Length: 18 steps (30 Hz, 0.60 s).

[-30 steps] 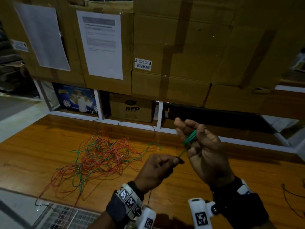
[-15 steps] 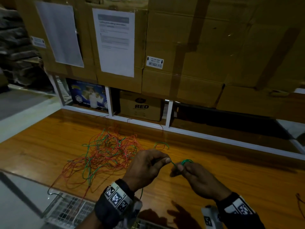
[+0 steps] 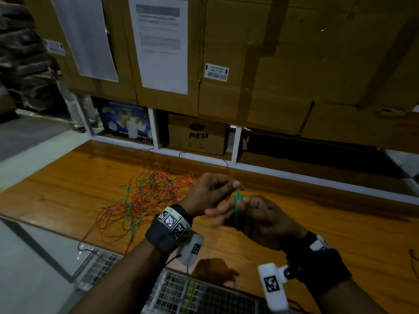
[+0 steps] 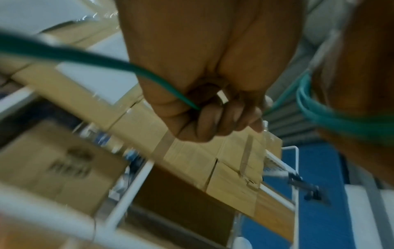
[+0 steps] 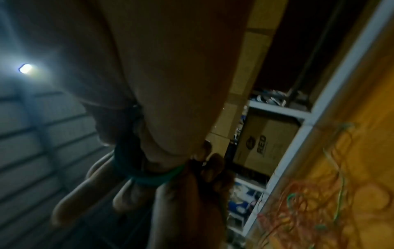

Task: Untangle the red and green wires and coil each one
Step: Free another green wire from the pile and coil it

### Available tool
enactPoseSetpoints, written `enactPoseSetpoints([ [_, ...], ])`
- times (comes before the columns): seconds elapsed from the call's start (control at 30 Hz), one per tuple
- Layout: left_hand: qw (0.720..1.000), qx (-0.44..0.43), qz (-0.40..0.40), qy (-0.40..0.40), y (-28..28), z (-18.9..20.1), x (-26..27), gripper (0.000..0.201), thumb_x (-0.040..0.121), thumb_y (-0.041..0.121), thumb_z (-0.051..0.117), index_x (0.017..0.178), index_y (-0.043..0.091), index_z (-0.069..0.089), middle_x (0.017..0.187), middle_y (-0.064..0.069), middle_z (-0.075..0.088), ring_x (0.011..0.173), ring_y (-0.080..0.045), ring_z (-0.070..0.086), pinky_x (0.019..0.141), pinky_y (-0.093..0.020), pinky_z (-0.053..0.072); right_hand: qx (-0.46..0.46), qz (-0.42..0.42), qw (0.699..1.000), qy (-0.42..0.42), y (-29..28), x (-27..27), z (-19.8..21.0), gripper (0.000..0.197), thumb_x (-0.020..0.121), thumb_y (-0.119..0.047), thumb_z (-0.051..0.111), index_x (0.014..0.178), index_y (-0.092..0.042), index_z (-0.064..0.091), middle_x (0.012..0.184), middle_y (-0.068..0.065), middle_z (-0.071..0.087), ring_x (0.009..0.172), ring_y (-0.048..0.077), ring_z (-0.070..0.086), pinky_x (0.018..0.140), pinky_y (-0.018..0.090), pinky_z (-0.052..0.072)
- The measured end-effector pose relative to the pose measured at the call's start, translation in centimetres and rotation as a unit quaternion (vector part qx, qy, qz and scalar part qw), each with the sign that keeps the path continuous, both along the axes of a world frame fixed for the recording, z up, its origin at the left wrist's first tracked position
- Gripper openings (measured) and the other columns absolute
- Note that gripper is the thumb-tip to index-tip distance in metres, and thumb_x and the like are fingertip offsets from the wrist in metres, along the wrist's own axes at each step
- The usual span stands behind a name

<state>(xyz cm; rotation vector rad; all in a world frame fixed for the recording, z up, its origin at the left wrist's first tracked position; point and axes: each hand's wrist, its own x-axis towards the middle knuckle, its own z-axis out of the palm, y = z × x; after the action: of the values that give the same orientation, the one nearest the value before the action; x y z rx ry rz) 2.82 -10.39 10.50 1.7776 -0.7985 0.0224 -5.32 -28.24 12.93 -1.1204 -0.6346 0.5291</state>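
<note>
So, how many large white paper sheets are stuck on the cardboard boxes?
2. One blank-looking sheet is at the top left; one printed sheet is right of it, above the RED box. Others may be hidden outside the view.

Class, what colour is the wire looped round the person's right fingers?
The wire is green; the loops show best in the left wrist view.
</note>
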Motion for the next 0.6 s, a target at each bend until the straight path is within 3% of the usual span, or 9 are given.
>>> enactPoseSetpoints([
  [0.1, 0.999, -0.038, 0.015, 0.013, -0.7, -1.3, -0.3, 0.040, 0.095, 0.049, 0.061, 0.081, 0.012, 0.071, 0.072, -0.001, 0.069, 0.063, -0.017, 0.063, 0.055, -0.041, 0.053, 0.171, -0.069, 0.975, 0.124, 0.6, 0.2, 1.4, 0.032, 0.100, -0.025, 0.053, 0.107, 0.000, 0.073, 0.119, 0.023, 0.071, 0.114, 0.029, 0.070, 0.093, 0.035, 0.058],
  [0.17, 0.997, -0.070, 0.005, 0.041, -1.7, -2.0, -1.4, 0.047, 0.101, 0.051, 0.055, 0.068, 0.018, 0.061, 0.056, 0.006, 0.054, 0.046, -0.006, 0.045, 0.046, -0.023, 0.036, 0.257, -0.115, 0.947, 0.157, 0.6, 0.6, 2.1, 0.038, 0.103, -0.024, 0.043, 0.107, -0.002, 0.074, 0.127, 0.023, 0.068, 0.118, 0.029, 0.068, 0.094, 0.035, 0.059],
  [0.23, 0.994, -0.074, -0.009, 0.074, -2.5, -3.2, -2.4, 0.038, 0.106, 0.032, 0.052, 0.073, 0.022, 0.067, 0.054, 0.008, 0.048, 0.043, -0.004, 0.037, 0.046, -0.020, 0.030, 0.287, -0.195, 0.929, 0.129, 0.3, 1.3, 2.9, 0.041, 0.106, -0.025, 0.037, 0.110, -0.005, 0.072, 0.128, 0.017, 0.069, 0.123, 0.025, 0.065, 0.099, 0.033, 0.056],
  [0.3, 0.994, -0.050, -0.016, 0.092, -2.8, -4.6, -3.1, 0.034, 0.107, 0.025, 0.051, 0.088, 0.009, 0.074, 0.053, 0.010, 0.046, 0.043, -0.005, 0.036, 0.046, -0.021, 0.029, 0.281, -0.293, 0.907, 0.106, -0.9, 2.6, 2.8, 0.037, 0.108, -0.024, 0.034, 0.116, -0.005, 0.064, 0.124, 0.014, 0.071, 0.123, 0.022, 0.065, 0.106, 0.033, 0.051],
  [0.4, 0.993, -0.017, -0.018, 0.116, -2.6, -6.5, -4.1, 0.028, 0.107, 0.026, 0.055, 0.104, 0.006, 0.074, 0.052, 0.011, 0.045, 0.046, -0.008, 0.037, 0.050, -0.025, 0.030, 0.050, -0.477, 0.876, -0.052, -3.1, 4.4, 1.1, 0.032, 0.112, -0.025, 0.033, 0.118, -0.009, 0.061, 0.122, 0.011, 0.073, 0.125, 0.015, 0.063, 0.109, 0.029, 0.045],
  [0.47, 0.995, 0.005, -0.004, 0.104, -2.1, -6.9, -4.6, 0.026, 0.105, 0.032, 0.057, 0.106, 0.016, 0.076, 0.056, 0.011, 0.051, 0.052, -0.011, 0.043, 0.053, -0.030, 0.035, -0.243, -0.546, 0.780, -0.186, -4.2, 4.8, -1.2, 0.031, 0.111, -0.021, 0.037, 0.113, -0.012, 0.067, 0.119, 0.009, 0.072, 0.122, 0.011, 0.062, 0.105, 0.026, 0.044],
  [0.53, 0.997, 0.021, 0.027, 0.072, -1.3, -6.4, -4.6, 0.024, 0.104, 0.036, 0.057, 0.103, 0.022, 0.076, 0.060, 0.009, 0.055, 0.055, -0.012, 0.048, 0.055, -0.033, 0.038, -0.470, -0.464, 0.697, -0.278, -4.7, 4.5, -3.5, 0.035, 0.108, -0.019, 0.036, 0.109, -0.009, 0.069, 0.117, 0.008, 0.069, 0.127, 0.020, 0.058, 0.105, 0.033, 0.044],
  [0.57, 0.997, 0.027, 0.048, 0.049, -0.8, -6.0, -4.4, 0.023, 0.104, 0.037, 0.057, 0.101, 0.023, 0.076, 0.061, 0.007, 0.056, 0.054, -0.012, 0.049, 0.054, -0.032, 0.039, -0.520, -0.395, 0.702, -0.285, -4.8, 4.1, -4.3, 0.037, 0.109, -0.023, 0.037, 0.107, -0.011, 0.071, 0.115, 0.008, 0.069, 0.126, 0.023, 0.058, 0.103, 0.035, 0.044],
  [0.6, 0.997, 0.038, 0.063, 0.026, -0.2, -5.4, -4.1, 0.023, 0.104, 0.037, 0.057, 0.100, 0.024, 0.076, 0.062, 0.006, 0.057, 0.054, -0.011, 0.050, 0.053, -0.033, 0.040, -0.532, -0.319, 0.743, -0.251, -4.8, 3.4, -4.6, 0.040, 0.110, -0.031, 0.038, 0.106, -0.013, 0.073, 0.114, 0.007, 0.070, 0.121, 0.023, 0.061, 0.098, 0.035, 0.046],
])
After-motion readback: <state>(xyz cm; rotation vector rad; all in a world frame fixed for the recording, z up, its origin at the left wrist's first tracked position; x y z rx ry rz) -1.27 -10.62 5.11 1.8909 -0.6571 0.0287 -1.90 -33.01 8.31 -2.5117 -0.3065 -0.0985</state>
